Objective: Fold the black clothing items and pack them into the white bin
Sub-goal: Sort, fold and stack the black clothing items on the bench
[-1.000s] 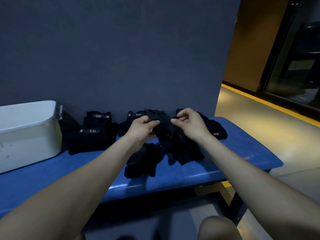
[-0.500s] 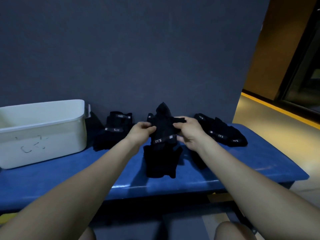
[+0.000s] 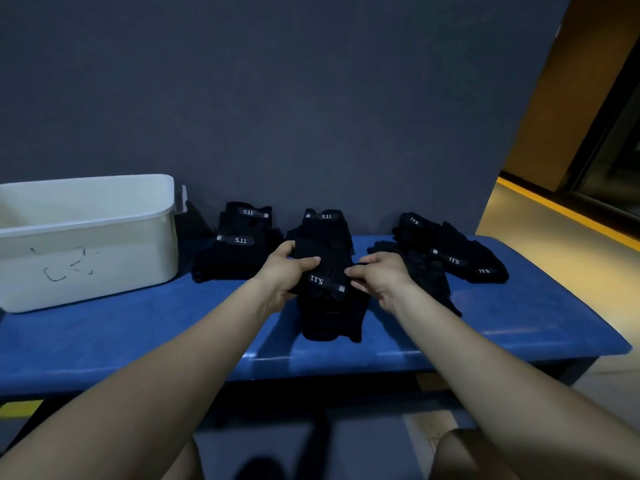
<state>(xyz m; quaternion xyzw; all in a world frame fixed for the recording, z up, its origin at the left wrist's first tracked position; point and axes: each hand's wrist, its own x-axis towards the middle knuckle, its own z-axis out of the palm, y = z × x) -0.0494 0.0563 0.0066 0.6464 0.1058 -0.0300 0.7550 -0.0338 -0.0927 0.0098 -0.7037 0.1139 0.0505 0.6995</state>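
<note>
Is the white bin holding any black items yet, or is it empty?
Cannot tell fully. The white bin stands upright on the bench; its visible inner walls show nothing black, but the rim hides its floor.

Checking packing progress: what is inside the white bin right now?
Only the upper inner walls of the white bin show, and they look bare. Its near wall hides the floor, so whether anything lies at the bottom cannot be told.

Left hand point(image 3: 285, 271): I see it gripping the black garment point(image 3: 329, 292), thumb on top.
Right hand point(image 3: 379, 277): pinching the garment's right edge.
White bin point(image 3: 104, 251): left on the blue bench point(image 3: 502, 327).
Folded pile point(image 3: 239, 247): beside the bin.
</note>
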